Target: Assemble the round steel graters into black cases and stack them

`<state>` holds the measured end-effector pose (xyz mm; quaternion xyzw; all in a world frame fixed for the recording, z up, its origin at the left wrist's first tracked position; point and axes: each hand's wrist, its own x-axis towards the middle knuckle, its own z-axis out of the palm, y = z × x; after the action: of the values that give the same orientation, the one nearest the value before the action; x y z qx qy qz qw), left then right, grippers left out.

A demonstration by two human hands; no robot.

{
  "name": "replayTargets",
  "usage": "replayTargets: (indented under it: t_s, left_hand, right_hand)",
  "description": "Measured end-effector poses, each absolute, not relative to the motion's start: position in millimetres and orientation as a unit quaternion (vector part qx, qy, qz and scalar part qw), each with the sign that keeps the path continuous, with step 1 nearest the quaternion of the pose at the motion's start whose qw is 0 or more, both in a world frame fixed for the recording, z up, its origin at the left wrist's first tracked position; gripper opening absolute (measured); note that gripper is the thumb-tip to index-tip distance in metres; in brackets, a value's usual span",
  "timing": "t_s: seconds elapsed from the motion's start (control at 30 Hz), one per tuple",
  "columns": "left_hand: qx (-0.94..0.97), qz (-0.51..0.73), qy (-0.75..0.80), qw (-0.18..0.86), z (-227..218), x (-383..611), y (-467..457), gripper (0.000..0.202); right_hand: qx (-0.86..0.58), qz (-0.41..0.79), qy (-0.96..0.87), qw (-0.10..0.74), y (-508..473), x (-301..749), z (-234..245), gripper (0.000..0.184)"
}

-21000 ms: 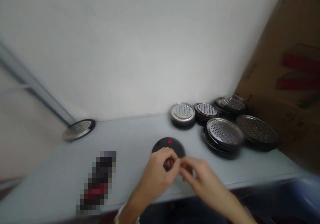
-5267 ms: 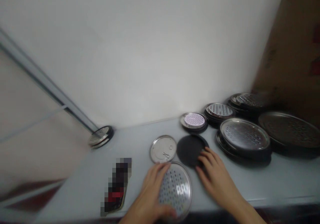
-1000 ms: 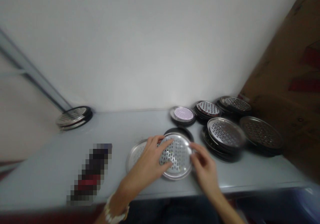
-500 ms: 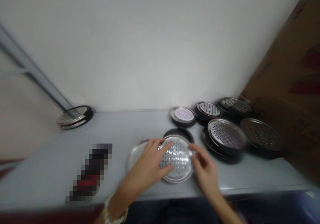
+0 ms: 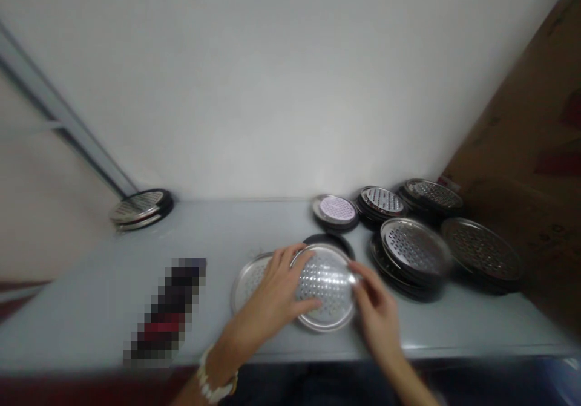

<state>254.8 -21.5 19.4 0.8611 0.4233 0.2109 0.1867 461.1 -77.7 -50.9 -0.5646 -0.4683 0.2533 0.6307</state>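
Observation:
A round metal grater disc [image 5: 324,294], dotted with raised holes, is between my hands near the table's front edge. My left hand [image 5: 285,282] grips its left side, with thumb and index finger lying over the face. On the disc's right rim, the fingers of my right hand [image 5: 374,303] are pinched. Behind its upper edge shows part of a black ring [image 5: 333,238]. A second metal grater disc [image 5: 247,282] lies on the table at the left, partly covered by my left hand and forearm.
Stacks of round graters with black rims stand at the right, among them a front stack [image 5: 411,248] and a far-right one [image 5: 481,252]. A smaller stack [image 5: 336,211] sits behind. Another stack [image 5: 143,207] is at the back left. A cardboard box [image 5: 535,170] borders the right side.
The view has shifted slightly. The disc between my hands has tilted a little, and its glare has changed. Both hands stay on it.

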Motion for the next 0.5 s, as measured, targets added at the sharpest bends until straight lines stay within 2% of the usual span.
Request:
replayTargets:
  t_s: [0.5]
  left_hand:
    - [0.832,0.228,0.414,0.29,14.5,247.8,-12.0,0.077]
  right_hand:
    - [-0.577,0.252,-0.439,0.641,-77.8,461.7,-51.6,0.034]
